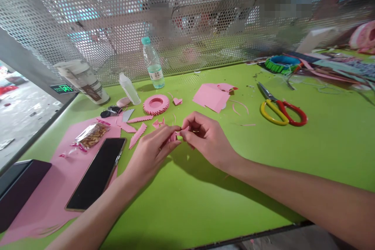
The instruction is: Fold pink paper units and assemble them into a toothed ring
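My left hand (155, 144) and my right hand (205, 136) meet over the green table, fingertips almost touching. Between them is a small piece of pink paper (173, 136), partly hidden by the fingers. The left thumb and fingers close on its left part, while the right thumb and forefinger pinch its right end. Just beyond the left hand lie a small pink paper bow (158, 123) and zigzag-edged pink paper strips (137, 135). Farther back are a pleated pink paper ring (156, 104), a folded pink paper heart (177, 101) and pink paper sheets (211, 97).
Red-and-yellow-handled scissors (283, 111) lie at right. A bottle (155, 71), a glue bottle (130, 90) and a paper cup (84, 82) stand near the perforated metal screen (187, 52). At left are a phone (96, 174), a snack packet (92, 134) and a dark box (25, 187).
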{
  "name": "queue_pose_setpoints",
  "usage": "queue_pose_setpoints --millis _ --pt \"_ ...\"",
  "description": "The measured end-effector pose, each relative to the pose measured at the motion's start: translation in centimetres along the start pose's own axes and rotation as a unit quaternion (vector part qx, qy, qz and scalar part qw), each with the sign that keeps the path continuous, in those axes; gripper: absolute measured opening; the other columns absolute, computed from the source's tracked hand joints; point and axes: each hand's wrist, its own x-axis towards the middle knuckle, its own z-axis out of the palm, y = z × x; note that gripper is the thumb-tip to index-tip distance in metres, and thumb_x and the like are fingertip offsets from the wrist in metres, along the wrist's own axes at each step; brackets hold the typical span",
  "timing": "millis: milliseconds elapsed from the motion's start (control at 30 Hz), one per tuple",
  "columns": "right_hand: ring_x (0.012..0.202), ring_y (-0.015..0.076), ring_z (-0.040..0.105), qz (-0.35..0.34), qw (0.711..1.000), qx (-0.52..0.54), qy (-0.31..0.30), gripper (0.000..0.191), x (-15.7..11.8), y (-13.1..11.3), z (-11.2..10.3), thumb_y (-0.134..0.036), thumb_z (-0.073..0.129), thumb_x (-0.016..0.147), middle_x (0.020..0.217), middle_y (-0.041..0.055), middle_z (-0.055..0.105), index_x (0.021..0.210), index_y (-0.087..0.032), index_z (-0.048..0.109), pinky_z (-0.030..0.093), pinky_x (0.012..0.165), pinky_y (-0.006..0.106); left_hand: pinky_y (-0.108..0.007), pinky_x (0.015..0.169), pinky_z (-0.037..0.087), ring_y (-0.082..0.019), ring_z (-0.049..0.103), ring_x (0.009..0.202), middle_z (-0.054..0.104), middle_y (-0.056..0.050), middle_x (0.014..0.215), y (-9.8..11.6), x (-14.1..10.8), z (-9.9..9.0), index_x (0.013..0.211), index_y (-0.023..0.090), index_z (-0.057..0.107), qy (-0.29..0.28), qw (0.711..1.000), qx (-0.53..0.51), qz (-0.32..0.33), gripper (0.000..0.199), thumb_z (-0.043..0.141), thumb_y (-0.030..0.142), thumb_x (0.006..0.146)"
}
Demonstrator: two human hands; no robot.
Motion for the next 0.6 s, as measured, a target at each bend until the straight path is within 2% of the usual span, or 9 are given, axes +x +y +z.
queue_pose_setpoints --millis 200,600 --pt "0.064 0.0089 0.048 -0.007 1.000 -0.020 0.007 0.008 -0.02 0.12 -0.03 -0.017 0.067 0.098 0.076 -0.0057 0.057 0.092 -0.021 0.062 0.037 0.056 0.023 -0.026 0.075 0.050 -0.018 0.066 0.083 0.075 -0.004 0.098 -0.02 -0.02 0.08 0.124 0.019 0.070 -0.008 1.000 0.022 -0.002 0.025 0.056 0.035 0.110" --pt "0.066 0.0108 0.052 -0.019 0.996 -0.090 0.000 0.010 -0.14 -0.44 -0.02 -0.015 0.065 0.096 0.075 -0.0047 0.059 0.088 -0.021 0.062 0.039 0.059 0.025 -0.025 0.076 0.046 -0.016 0.065 0.087 0.073 -0.005 0.100 -0.27 -0.02 0.19 0.121 0.017 0.066 -0.023 0.996 0.078 0.044 0.019 0.053 0.028 0.112"
